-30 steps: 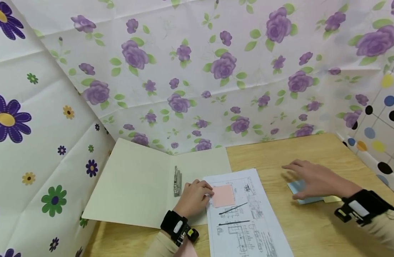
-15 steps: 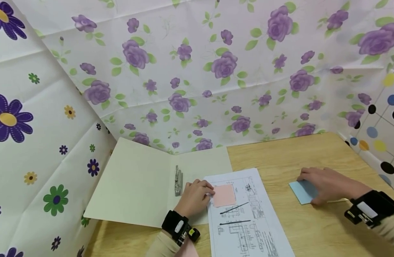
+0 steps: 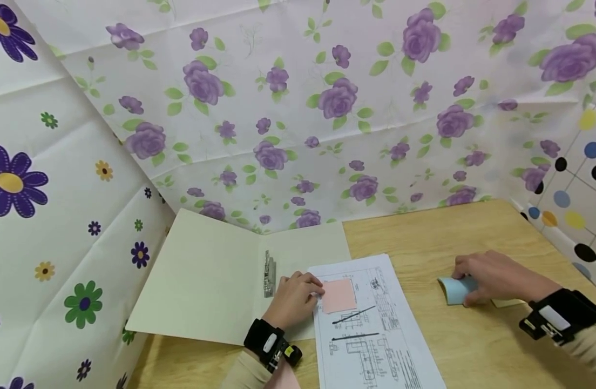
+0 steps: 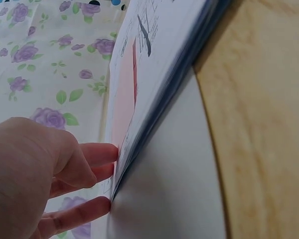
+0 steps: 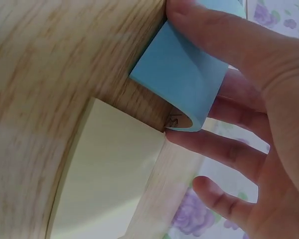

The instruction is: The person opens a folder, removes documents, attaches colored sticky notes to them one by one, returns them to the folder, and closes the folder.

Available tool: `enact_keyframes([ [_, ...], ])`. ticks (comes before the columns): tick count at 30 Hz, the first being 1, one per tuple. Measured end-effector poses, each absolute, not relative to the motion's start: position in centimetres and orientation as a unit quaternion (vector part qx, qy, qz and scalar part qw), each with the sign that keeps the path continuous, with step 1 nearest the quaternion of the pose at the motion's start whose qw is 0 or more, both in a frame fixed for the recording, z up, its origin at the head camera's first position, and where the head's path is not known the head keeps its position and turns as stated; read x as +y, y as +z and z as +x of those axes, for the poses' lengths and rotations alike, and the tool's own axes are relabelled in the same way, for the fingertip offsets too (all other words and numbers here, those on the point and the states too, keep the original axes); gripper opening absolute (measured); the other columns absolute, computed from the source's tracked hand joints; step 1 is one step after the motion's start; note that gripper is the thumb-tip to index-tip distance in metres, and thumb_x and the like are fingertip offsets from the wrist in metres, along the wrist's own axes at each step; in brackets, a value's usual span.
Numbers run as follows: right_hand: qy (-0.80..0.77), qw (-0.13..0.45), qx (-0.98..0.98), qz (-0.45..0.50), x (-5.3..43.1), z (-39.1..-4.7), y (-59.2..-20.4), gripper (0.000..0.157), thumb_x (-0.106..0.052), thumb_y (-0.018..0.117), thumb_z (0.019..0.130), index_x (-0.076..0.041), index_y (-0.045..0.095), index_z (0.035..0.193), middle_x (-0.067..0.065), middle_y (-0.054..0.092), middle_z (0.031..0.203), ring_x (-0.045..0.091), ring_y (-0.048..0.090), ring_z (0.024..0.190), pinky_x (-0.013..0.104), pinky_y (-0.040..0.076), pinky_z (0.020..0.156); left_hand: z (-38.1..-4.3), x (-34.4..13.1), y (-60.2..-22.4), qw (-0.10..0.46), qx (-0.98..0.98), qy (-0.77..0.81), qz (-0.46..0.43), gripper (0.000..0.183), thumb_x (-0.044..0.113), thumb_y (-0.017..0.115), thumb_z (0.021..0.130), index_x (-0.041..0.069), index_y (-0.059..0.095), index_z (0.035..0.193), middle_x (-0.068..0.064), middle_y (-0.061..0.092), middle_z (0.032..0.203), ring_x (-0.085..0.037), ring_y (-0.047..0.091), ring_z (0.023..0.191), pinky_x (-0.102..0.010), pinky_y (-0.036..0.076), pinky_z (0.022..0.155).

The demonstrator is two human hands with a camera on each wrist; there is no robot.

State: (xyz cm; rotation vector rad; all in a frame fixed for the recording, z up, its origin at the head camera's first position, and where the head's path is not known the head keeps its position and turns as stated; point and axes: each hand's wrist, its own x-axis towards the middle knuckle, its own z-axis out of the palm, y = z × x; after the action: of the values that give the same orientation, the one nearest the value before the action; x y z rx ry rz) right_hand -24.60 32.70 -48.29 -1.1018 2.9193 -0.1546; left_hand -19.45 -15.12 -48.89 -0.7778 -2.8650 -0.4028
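Note:
My right hand [image 3: 497, 275] pinches a light blue sticky-note pad [image 5: 179, 69] between thumb and fingers, bending it into a curve just over the wood table. A pale yellow sticky-note pad [image 5: 107, 174] lies flat beside it, partly behind the hand in the head view. My left hand [image 3: 295, 297] rests at the left edge of a stack of printed drawing sheets [image 3: 376, 351]. Its fingertips touch the sheets' edge, right at a pink sticky note [image 3: 339, 295] on the top sheet. In the left wrist view its fingers [image 4: 99, 155] are loosely bent against that edge.
An open cream file folder [image 3: 201, 281] with a metal clip [image 3: 269, 275] lies to the left, its right leaf partly under the sheets. Something pink [image 3: 284, 378] shows beneath my left wrist. Floral cloth walls [image 3: 278, 135] enclose the table [image 3: 414, 232] at the back and sides.
My right hand has come down from above the blue sticky-note pad, taken hold of it and bent it into a curve. The left hand has stayed put.

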Motion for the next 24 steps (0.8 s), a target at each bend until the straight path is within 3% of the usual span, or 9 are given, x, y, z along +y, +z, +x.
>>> enact_keyframes([
  [7,-0.048,0.003,0.933,-0.356,32.6,-24.55,-48.02,0.068,-0.076,0.071,0.062,-0.023,0.08,0.104,-0.012,0.065,0.097,0.01,0.064,0.079,0.031,0.052,0.061,-19.44,-15.1,-48.71,0.073,-0.955,-0.133,-0.257,0.023,0.017,0.06,0.096,0.022,0.08,0.107,0.004,0.071,0.116,-0.019,0.06,0.106,-0.051,0.045,0.09],
  [15,-0.047,-0.011,0.931,-0.363,32.4,-24.46,-48.0,0.065,-0.072,0.074,0.062,-0.021,0.081,0.101,-0.006,0.065,0.106,0.017,0.066,0.089,0.038,0.056,0.067,-19.53,-15.21,-48.94,0.079,-0.955,-0.126,-0.257,0.022,0.018,0.061,0.095,0.023,0.08,0.105,0.006,0.071,0.115,-0.018,0.06,0.105,-0.049,0.045,0.088],
  [18,-0.053,-0.011,0.935,-0.351,32.39,-24.57,-48.15,0.057,-0.068,0.08,0.061,-0.025,0.077,0.097,-0.008,0.062,0.101,0.012,0.061,0.085,0.037,0.054,0.067,-19.54,-15.23,-48.94,0.079,-0.955,-0.125,-0.256,0.022,0.018,0.061,0.095,0.023,0.08,0.105,0.006,0.071,0.115,-0.018,0.06,0.105,-0.049,0.045,0.089],
  [21,-0.08,0.014,0.94,-0.331,32.37,-24.63,-48.31,0.047,-0.058,0.086,0.061,-0.031,0.063,0.092,-0.013,0.058,0.091,0.007,0.054,0.079,0.031,0.048,0.065,-19.6,-15.26,-49.04,0.075,-0.956,-0.122,-0.257,0.022,0.018,0.061,0.095,0.024,0.08,0.106,0.006,0.071,0.116,-0.017,0.06,0.105,-0.049,0.045,0.089],
  [24,-0.107,0.054,0.943,-0.309,32.34,-24.63,-48.43,0.051,-0.053,0.087,0.064,-0.027,0.059,0.098,-0.01,0.063,0.092,0.009,0.057,0.081,0.032,0.048,0.066,-19.63,-15.3,-49.11,0.073,-0.955,-0.121,-0.259,0.023,0.019,0.061,0.095,0.025,0.08,0.106,0.007,0.071,0.116,-0.017,0.06,0.106,-0.05,0.045,0.089],
])
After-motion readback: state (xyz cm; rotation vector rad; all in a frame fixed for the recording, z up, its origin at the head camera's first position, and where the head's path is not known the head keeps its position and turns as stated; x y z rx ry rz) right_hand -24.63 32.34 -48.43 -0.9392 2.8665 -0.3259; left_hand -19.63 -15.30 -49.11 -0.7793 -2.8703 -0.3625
